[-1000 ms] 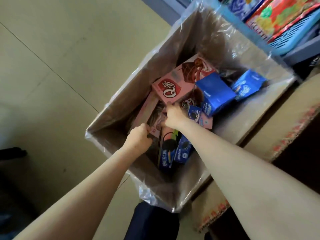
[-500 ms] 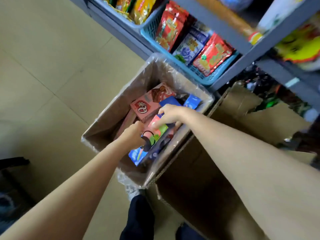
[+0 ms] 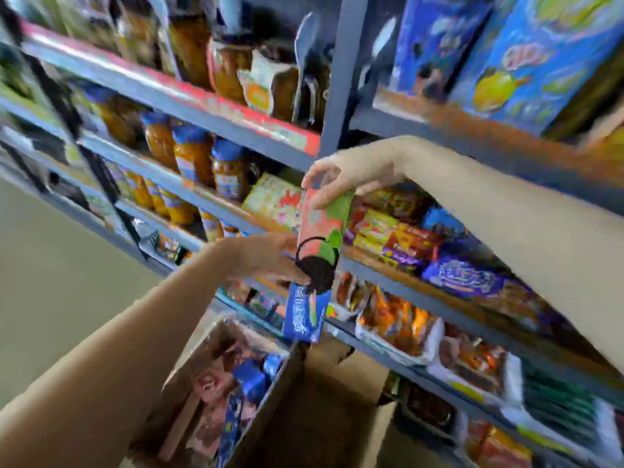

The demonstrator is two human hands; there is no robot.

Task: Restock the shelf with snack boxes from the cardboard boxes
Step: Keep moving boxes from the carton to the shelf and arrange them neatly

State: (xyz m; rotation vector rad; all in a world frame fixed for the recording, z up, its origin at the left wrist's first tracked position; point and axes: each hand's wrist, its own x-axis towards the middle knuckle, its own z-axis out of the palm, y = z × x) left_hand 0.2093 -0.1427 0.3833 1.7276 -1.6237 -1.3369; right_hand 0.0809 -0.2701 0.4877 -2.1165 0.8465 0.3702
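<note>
You hold a long, narrow snack box (image 3: pixel 317 255) upright at the centre of the frame, in front of the shelf (image 3: pixel 236 130). Its upper part is pink and green, a dark round biscuit is printed lower down, and the bottom end is blue with white lettering; motion blur hides the finer print. Your right hand (image 3: pixel 351 173) has its grip closed over the box's top end, thumb on the near face. Your left hand (image 3: pixel 270 258) is clamped on the box's left side at the middle, fingers wrapped behind it.

At the lower centre of the frame an open cardboard box (image 3: pixel 189 369) sits on the floor, holding a jumble of pink and blue snack boxes (image 3: pixel 236 386). Just to its right is a second cardboard box (image 3: pixel 334 400); its contents cannot be made out.

The shelf runs from upper left to lower right. Jars with orange contents (image 3: pixel 189 157) stand on its left tiers, blue cartons (image 3: pixel 526 59) fill the upper right, and white trays of bright wrapped snacks (image 3: pixel 401 329) line the lower right tiers.
</note>
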